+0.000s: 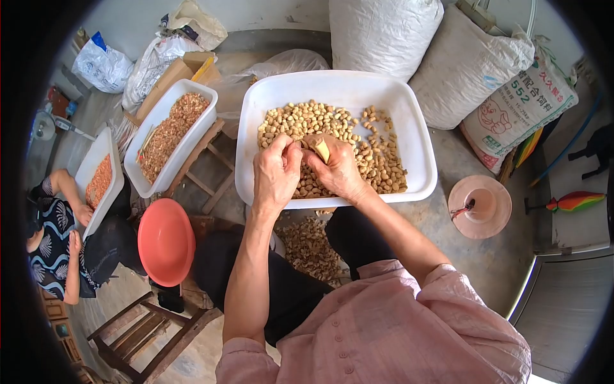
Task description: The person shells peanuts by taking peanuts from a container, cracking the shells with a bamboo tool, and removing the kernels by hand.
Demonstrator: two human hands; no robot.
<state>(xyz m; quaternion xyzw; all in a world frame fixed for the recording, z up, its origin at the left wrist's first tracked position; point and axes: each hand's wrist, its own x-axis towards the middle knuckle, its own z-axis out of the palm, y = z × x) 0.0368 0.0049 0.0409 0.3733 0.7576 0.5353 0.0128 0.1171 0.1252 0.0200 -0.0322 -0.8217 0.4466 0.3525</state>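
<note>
A white tub (419,160) holds many pale brown nuts (384,166), spread over its bottom. Over the near left part of the nuts, my left hand (278,169) and my right hand (336,168) meet with fingers bent together. Between the fingertips of both hands is something small, mostly hidden. A pale yellow piece (321,150) shows at the fingers of my right hand. Broken shells (310,246) lie in a heap below the tub, between the knees.
Left stand a white tub of reddish bits (210,105), a red basin (166,242) and a wooden stool (144,333). A co-worker (61,237) sits far left by another tub (115,169). Sacks (470,64) stand behind; a pink hat-shaped object (499,205) lies right.
</note>
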